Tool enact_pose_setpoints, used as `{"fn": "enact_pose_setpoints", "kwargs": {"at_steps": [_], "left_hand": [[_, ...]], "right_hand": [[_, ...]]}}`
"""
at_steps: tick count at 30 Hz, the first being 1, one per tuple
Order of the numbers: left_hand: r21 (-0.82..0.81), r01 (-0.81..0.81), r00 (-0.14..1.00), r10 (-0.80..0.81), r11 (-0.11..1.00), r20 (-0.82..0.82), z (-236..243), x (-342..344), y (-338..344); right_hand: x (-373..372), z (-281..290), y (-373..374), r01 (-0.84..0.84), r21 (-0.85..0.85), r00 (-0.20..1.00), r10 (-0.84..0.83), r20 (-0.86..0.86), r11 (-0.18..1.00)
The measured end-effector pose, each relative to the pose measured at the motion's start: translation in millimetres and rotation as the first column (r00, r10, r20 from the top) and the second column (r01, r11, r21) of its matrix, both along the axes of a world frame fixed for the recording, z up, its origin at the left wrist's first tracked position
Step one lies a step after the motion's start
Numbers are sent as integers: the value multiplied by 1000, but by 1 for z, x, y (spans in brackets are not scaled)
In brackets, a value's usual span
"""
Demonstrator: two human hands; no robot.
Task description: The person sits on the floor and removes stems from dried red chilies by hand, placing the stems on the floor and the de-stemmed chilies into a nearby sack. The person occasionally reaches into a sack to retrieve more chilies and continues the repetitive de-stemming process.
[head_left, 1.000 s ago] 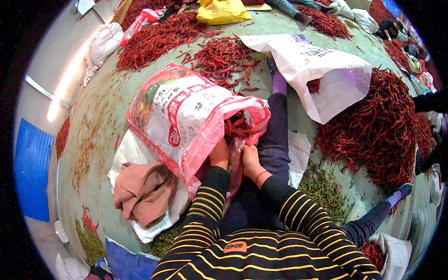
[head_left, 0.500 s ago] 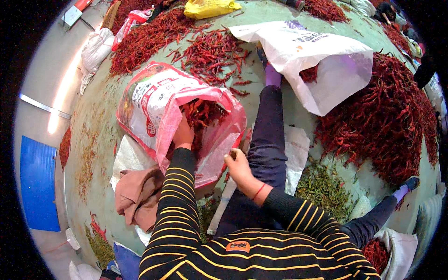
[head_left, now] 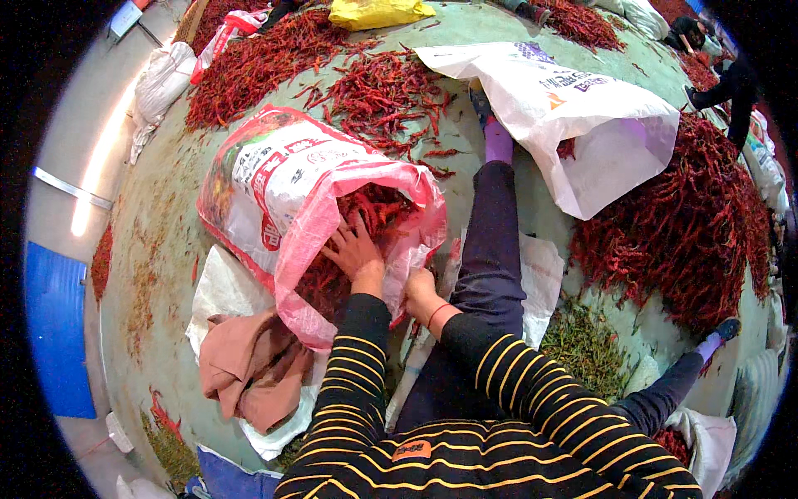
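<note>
Head view: right hand (head_left: 421, 289), clear of the sack half a second ago, now curled against its rim; can't tell if it's pinching. Left hand (head_left: 357, 251) now fingers spread, on the slender dark-red peppers (head_left: 378, 206) under and beyond its fingertips. White-and-red printed plastic sack (head_left: 303, 179) surrounds that hand, its body stretching away beyond it, leftward.
</note>
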State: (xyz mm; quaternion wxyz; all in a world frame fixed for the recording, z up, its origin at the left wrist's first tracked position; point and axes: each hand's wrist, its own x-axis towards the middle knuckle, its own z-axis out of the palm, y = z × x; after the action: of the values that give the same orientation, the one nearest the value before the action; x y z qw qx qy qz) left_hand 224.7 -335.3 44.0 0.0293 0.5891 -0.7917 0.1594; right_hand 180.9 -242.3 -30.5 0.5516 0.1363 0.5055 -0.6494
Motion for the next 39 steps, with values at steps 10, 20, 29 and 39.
{"fn": "enact_pose_setpoints", "kwargs": {"at_steps": [10,20,29,39], "left_hand": [[-277,112,982,-148,954,-114,-26,68,-114],[-157,-59,935,109,986,338,70,104,-186],[-235,198,980,-191,952,53,10,63,-149],[40,281,941,-267,959,-208,59,16,-43]], "right_hand": [[19,132,-8,-247,-326,945,152,-291,912],[21,189,66,-363,-395,924,272,-268,844],[-19,99,75,-277,-238,888,154,-433,931],[-53,169,28,-210,-368,785,-68,-616,906]]}}
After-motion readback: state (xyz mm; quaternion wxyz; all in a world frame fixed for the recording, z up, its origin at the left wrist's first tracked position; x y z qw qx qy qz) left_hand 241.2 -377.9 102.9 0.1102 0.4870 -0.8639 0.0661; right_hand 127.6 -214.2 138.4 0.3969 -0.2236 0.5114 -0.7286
